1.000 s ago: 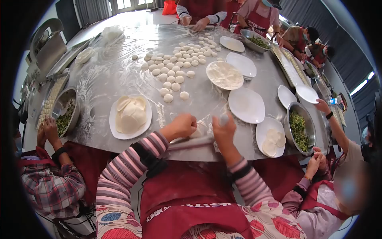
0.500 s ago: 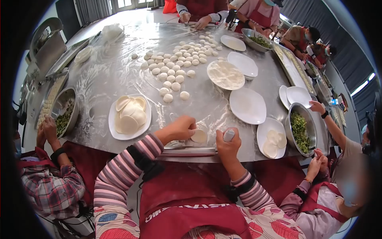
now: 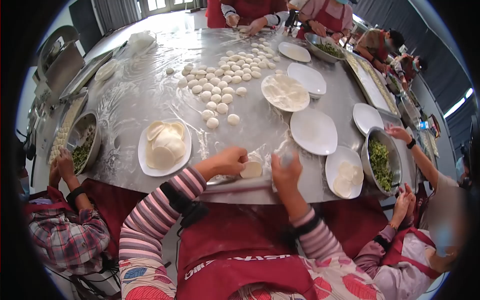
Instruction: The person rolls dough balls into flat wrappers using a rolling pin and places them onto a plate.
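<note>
My left hand (image 3: 227, 161) is closed at the left edge of a small round dough wrapper (image 3: 251, 169) on the floured steel table. My right hand (image 3: 287, 175), smeared by motion, is wrapped around a rolling pin (image 3: 237, 189), whose blurred barrel lies along the near table edge, just below the wrapper. A grey end shows above the right fist. Left of my forearm, a square white plate (image 3: 143, 161) carries a pile of rolled wrappers (image 3: 167, 145). To the right of my right hand, another white plate (image 3: 356, 156) holds several wrappers (image 3: 345, 182).
Many dough pieces (image 3: 220, 85) lie mid-table, beside a plate of flour (image 3: 285, 93) and a white plate (image 3: 313, 132). Bowls of chopped green filling stand right (image 3: 380, 162) and left (image 3: 85, 142). A co-worker's arm (image 3: 422, 155) reaches in at the right; another person (image 3: 70, 215) works at left.
My right hand has shifted slightly and blurred along with the rolling pin. My left hand stays at the wrapper. At the right, a co-worker's hand has come away from a white plate.
</note>
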Available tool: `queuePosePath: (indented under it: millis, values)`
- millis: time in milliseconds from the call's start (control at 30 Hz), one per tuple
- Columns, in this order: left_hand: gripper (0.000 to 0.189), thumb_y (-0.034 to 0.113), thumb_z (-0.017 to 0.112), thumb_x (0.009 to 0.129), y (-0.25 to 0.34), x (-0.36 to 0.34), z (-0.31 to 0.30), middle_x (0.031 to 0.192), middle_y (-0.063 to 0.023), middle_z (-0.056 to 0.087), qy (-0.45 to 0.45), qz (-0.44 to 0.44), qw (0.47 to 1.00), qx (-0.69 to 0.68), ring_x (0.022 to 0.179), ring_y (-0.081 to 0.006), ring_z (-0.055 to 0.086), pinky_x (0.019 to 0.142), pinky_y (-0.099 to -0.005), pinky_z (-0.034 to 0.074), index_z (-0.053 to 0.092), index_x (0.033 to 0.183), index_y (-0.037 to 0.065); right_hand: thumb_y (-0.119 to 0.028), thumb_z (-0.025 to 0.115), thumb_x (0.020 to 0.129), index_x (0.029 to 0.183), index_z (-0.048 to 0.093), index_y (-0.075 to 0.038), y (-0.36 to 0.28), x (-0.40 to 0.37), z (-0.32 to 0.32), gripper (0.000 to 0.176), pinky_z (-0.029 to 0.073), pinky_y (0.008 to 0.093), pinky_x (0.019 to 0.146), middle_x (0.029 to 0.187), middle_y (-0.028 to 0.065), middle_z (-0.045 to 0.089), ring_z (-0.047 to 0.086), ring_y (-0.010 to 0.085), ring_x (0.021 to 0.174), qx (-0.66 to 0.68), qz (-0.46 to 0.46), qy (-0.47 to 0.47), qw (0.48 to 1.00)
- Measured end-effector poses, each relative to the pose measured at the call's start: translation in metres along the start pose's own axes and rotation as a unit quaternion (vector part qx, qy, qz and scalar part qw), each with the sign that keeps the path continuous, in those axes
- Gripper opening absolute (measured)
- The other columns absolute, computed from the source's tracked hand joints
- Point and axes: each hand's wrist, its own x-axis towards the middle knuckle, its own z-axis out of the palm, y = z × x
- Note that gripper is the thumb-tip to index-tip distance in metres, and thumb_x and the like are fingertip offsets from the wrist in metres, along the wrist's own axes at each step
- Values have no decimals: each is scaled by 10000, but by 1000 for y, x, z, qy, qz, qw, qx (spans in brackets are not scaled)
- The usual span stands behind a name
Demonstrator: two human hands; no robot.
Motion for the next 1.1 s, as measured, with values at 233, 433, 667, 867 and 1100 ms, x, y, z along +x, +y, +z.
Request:
queuePosePath:
  millis: [233, 433, 667, 867, 1100]
  values:
    - [146, 144, 594, 726, 12, 8, -1, 763, -201, 612, 15, 16, 995, 102, 761, -364, 587, 671, -418, 453, 612, 793, 16, -94, 684, 714, 862, 493, 10, 6, 26, 26, 263, 452, 416, 519, 652, 203, 569, 578, 380, 592, -10, -40, 10, 999]
    - [202, 158, 575, 746, 5, -9, 10, 788, -200, 617, -42, -5, 999, -17, 702, -321, 599, 632, -390, 456, 589, 865, -5, -86, 699, 692, 875, 503, 13, 7, -2, 1, 286, 456, 406, 510, 645, 198, 571, 575, 371, 567, -50, 13, -6, 999]
    - [208, 184, 550, 756, 12, 10, 9, 732, -207, 604, 31, 56, 988, 138, 696, -342, 594, 644, -407, 453, 602, 789, -14, -112, 695, 702, 920, 509, 27, 10, 15, 17, 318, 446, 412, 508, 621, 178, 570, 573, 370, 569, -46, -64, 37, 996]
    - [181, 127, 548, 745, 6, -7, 16, 756, -208, 609, 56, 0, 998, 26, 722, -323, 602, 659, -395, 455, 590, 824, -30, -106, 695, 704, 942, 497, 17, 6, -1, 3, 333, 450, 423, 513, 670, 208, 581, 580, 385, 606, -43, -2, 5, 999]
    - [177, 132, 545, 762, 14, 7, 5, 812, -214, 608, 32, 9, 994, 108, 772, -357, 587, 687, -396, 449, 576, 843, -23, -120, 687, 717, 904, 503, 8, 1, 8, 14, 292, 466, 416, 539, 664, 209, 582, 589, 376, 614, -55, -58, 36, 996]
